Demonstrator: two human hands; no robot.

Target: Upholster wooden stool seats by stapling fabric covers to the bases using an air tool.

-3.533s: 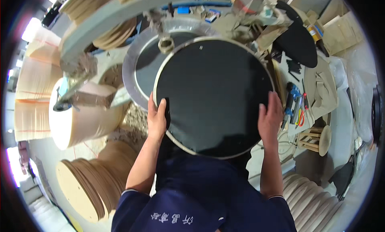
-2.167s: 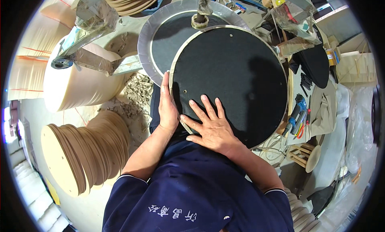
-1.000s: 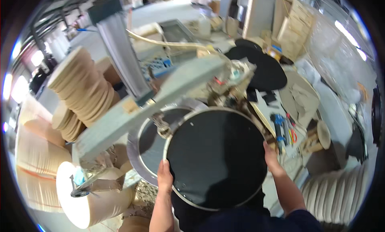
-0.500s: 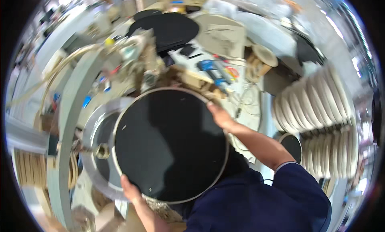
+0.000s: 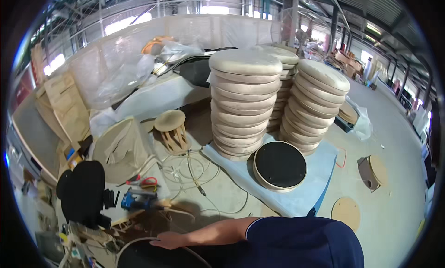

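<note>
A round seat cushion [image 5: 143, 258] with a black face and pale rim shows at the lower edge, cut off by the frame. My right hand [image 5: 169, 240] grips its far rim, fingers over the edge, with the forearm coming in from the right. My left hand is out of view. Beyond the cushion, on a worktable, lie a blue staple gun [image 5: 136, 200], red-handled scissors [image 5: 149, 182] and black round fabric pieces [image 5: 85, 191].
Tall stacks of pale round cushions [image 5: 243, 106] stand on a light blue sheet [image 5: 315, 175]. A black-faced cushion [image 5: 280, 165] rests before them. A wooden stool [image 5: 170, 129], a coiled hose [image 5: 185, 168] and a round board [image 5: 345, 213] are on the floor.
My view has swung right and up, toward the stacks. The held cushion now sits at the lower edge, and my left hand has gone out of view. My right hand stays on the rim.
</note>
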